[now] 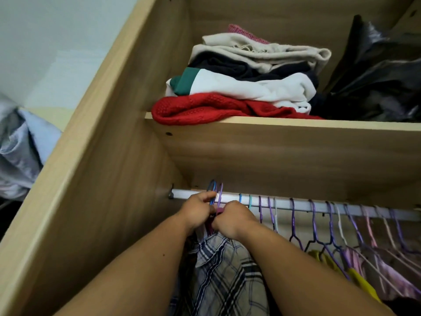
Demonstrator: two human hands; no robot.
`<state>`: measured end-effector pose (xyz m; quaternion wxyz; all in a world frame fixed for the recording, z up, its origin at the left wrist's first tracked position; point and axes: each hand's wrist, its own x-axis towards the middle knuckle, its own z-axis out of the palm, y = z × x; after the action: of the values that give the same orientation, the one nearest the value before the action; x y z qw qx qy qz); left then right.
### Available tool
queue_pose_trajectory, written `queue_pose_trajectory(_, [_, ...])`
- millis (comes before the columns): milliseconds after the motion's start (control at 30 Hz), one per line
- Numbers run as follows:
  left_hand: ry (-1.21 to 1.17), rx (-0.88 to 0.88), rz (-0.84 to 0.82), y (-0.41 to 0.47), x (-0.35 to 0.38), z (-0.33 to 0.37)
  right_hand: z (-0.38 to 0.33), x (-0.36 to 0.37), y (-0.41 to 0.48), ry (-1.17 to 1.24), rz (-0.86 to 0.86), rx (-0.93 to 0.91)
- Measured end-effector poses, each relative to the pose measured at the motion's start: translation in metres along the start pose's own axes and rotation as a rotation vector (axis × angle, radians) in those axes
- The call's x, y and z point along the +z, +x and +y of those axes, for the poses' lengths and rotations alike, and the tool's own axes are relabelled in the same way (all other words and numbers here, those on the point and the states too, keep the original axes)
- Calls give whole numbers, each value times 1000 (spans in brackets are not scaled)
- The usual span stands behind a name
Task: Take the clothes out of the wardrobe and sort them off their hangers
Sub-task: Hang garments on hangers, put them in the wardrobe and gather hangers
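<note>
A white rail runs across the wooden wardrobe below a shelf. At its left end hang a blue hanger and a purple hanger. My left hand grips the necks of these hangers just under the rail. My right hand holds the same bunch lower down, at a pink hanger part. A checked grey and navy shirt hangs beneath both hands. Several purple, pink and white hangers with clothes fill the rail to the right.
The shelf above the rail holds a pile of folded clothes, with a red knit at the bottom, and a black plastic bag on the right. Pale crumpled fabric lies outside the wardrobe at the left.
</note>
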<state>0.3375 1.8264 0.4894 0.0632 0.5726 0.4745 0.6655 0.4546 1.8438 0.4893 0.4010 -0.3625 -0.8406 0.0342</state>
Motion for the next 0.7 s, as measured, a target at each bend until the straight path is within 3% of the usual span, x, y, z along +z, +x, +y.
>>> queue_pose_trajectory(433, [67, -125, -29, -8, -16, -30, -3, 18, -19, -14, -91, 7])
queue_pose_trajectory(600, [188, -124, -66, -12, -23, -27, 7, 5, -24, -130, -84, 71])
queue_pose_trajectory(700, [259, -142, -124, -19, -20, -18, 17, 2, -23, -58, -21, 97])
